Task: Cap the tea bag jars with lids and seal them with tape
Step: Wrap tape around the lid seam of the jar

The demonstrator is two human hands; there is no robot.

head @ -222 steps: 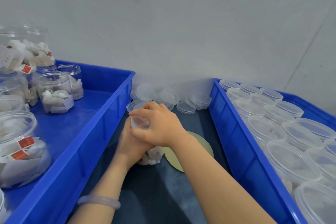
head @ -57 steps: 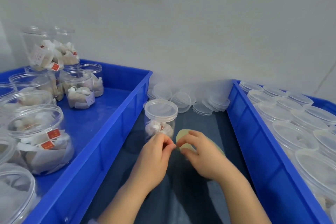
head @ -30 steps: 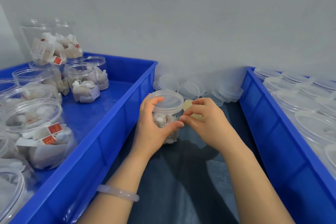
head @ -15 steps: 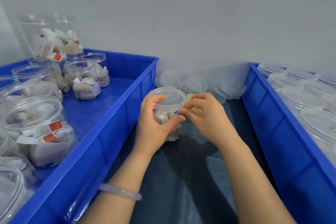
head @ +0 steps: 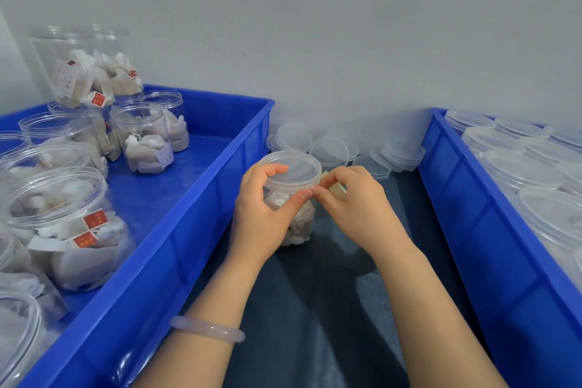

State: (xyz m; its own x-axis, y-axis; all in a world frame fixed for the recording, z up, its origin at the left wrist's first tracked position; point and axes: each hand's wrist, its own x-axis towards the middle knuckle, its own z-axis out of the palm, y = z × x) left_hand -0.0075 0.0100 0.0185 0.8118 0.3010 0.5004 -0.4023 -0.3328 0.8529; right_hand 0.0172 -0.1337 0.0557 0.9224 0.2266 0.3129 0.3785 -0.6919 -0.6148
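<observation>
A clear tea bag jar [head: 299,223] with a clear lid [head: 291,170] on it stands on the dark surface between two blue bins. My left hand [head: 263,214] grips the jar, its fingers curled over the lid's rim and its thumb pressing the side under the lid. My right hand [head: 356,201] holds a yellowish tape roll [head: 337,189] at the jar's right side, thumb and forefinger pinching at the lid's edge. The tape strip itself is too thin to make out.
The left blue bin [head: 201,230] holds several uncapped jars of tea bags [head: 145,138]. The right blue bin [head: 491,230] holds several capped jars [head: 522,167]. Loose clear lids [head: 333,151] are piled against the grey wall behind the jar.
Since 7.4 s ago my hands left the jar and picked up the tape roll. In the last second my left hand has gripped the capped jar and my right brought the tape to the lid's edge.
</observation>
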